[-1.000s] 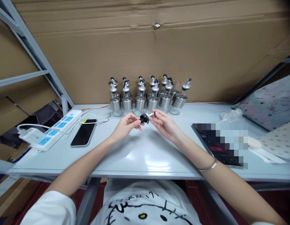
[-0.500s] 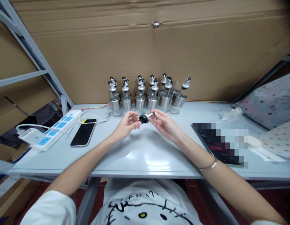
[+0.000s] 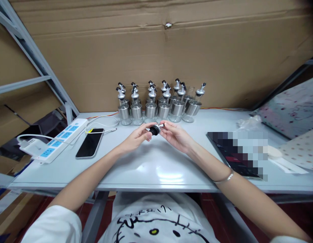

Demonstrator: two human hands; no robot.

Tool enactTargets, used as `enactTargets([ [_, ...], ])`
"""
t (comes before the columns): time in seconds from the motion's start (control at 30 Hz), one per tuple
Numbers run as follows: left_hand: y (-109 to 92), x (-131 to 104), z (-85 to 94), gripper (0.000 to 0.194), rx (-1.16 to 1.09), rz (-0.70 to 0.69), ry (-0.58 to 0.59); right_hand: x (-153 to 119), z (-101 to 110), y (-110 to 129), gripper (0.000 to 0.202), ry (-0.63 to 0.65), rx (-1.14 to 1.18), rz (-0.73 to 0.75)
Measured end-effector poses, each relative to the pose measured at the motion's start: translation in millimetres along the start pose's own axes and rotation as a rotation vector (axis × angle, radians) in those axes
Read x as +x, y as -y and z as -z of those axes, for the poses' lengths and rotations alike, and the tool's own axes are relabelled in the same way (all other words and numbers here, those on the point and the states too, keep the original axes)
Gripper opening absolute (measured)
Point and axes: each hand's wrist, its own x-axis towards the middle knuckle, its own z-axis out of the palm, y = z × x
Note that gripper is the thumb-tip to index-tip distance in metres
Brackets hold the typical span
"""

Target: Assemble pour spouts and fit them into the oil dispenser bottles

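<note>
Between my two hands is a pour spout [image 3: 154, 130] with a black ribbed stopper and a silver top, held above the table. My left hand [image 3: 137, 137] pinches it by the stopper end. The fingers of my right hand [image 3: 174, 134] close on its narrow spout end, hiding part of it. Just beyond stand several glass bottles [image 3: 151, 109] with steel sleeves, most fitted with silver spouts that have black flip caps. At the back right, one bottle [image 3: 189, 96] shows an open neck without a spout, partly hidden by its neighbours.
Left on the grey table [image 3: 156, 168] lie a phone [image 3: 90, 144], a white power strip [image 3: 62, 140] and a white cable [image 3: 106, 131]. To the right are a dark flat panel [image 3: 227, 153], partly pixelated, and a crumpled clear bag [image 3: 249, 122]. Cardboard [image 3: 156, 54] walls the back.
The pour spout has turned slightly, so its black stopper faces me more. My right fingers have shifted a little on the spout end; the bottles have not moved.
</note>
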Motion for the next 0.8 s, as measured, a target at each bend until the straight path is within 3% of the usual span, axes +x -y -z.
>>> enactTargets([
  [0.13,1.4,-1.3,-4.3,0.05,0.062,-0.045,-0.017,0.1,-0.1,-0.3,0.012,0.003,0.012,-0.016],
  [0.37,19.8,-2.0,-8.6,0.038,0.313,-0.241,-0.081,0.4,0.5,-3.3,0.011,-0.004,0.038,-0.055],
  [0.63,24.0,-0.1,-4.9,0.044,0.361,-0.273,-0.137,0.6,0.0,-7.9,0.013,0.035,0.029,-0.043],
  [0.7,24.2,1.0,-1.5,0.046,0.387,-0.276,-0.152,2.9,1.5,-7.6,0.017,0.032,-0.067,-0.012],
  [0.8,23.3,2.7,1.3,0.043,0.425,-0.223,-0.152,7.4,6.3,-5.6,0.018,-0.045,-0.437,0.177],
])
